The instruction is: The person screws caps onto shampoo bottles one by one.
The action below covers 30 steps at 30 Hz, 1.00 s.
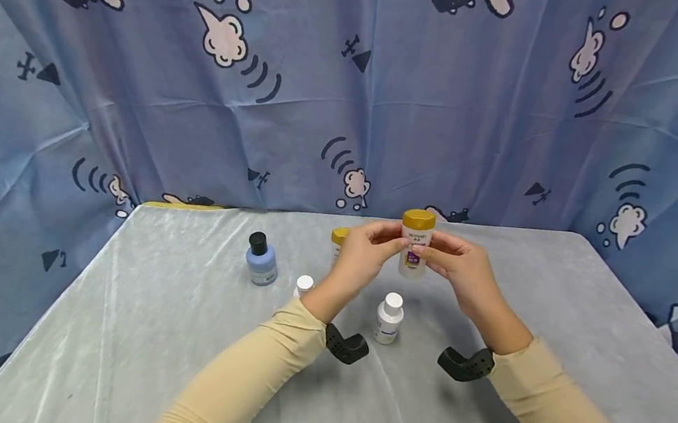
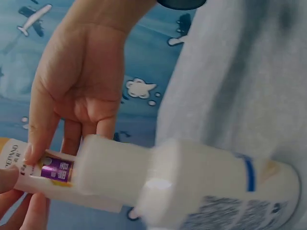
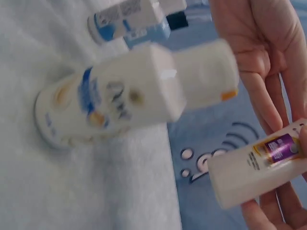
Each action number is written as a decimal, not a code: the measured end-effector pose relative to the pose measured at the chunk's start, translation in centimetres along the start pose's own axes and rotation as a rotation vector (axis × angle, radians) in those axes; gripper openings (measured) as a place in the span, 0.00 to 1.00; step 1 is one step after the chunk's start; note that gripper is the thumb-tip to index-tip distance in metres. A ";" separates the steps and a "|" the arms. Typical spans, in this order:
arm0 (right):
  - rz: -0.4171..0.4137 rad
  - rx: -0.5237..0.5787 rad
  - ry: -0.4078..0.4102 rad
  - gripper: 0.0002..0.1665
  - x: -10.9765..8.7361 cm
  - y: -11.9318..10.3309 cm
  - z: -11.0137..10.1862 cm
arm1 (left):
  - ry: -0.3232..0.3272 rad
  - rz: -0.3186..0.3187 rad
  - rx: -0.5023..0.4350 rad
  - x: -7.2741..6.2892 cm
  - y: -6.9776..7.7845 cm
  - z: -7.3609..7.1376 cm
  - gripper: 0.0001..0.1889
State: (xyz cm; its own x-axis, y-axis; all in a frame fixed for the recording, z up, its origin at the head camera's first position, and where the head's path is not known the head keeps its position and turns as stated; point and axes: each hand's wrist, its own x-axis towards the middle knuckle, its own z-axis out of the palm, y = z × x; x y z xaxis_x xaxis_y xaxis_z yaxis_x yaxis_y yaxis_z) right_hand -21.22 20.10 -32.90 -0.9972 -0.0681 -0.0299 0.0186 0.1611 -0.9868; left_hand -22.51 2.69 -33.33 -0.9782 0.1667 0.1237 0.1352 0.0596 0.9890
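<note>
Both hands hold one white bottle with a gold cap and a purple label, upright over the far part of the table. My left hand pinches its left side, and my right hand grips its right side. In the right wrist view the base of this bottle shows against the curtain, off the table. Nearer to me, between the forearms, stands a small white bottle with a white cap. It looms large and blurred in the left wrist view, where the white bottle partly covers the held one.
Behind my left hand a second gold-capped bottle is partly hidden. Another white-capped bottle stands by the left wrist, partly covered by it. Farther left is a blue bottle with a black cap. A patterned blue curtain hangs behind the table.
</note>
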 end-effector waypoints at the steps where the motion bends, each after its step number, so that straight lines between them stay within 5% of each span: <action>1: 0.011 -0.008 -0.007 0.37 0.2 0.3 -0.2 | 0.002 -0.007 0.007 0.1 -0.3 0.2 0.17; 18: 0.073 -0.097 -0.085 0.33 1.4 4.5 -1.5 | 0.042 -0.112 0.053 0.5 -4.3 1.9 0.14; 30: 0.078 -0.186 -0.103 0.34 1.1 5.5 -1.7 | 0.032 -0.139 0.107 0.0 -4.8 1.8 0.14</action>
State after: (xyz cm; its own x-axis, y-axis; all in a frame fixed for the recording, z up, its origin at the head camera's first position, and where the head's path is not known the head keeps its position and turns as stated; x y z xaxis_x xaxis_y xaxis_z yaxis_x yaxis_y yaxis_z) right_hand -22.32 22.56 -38.05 -0.9805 -0.1467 -0.1306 0.0724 0.3477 -0.9348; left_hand -22.83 4.18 -38.22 -0.9930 0.1179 -0.0092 0.0128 0.1848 0.9827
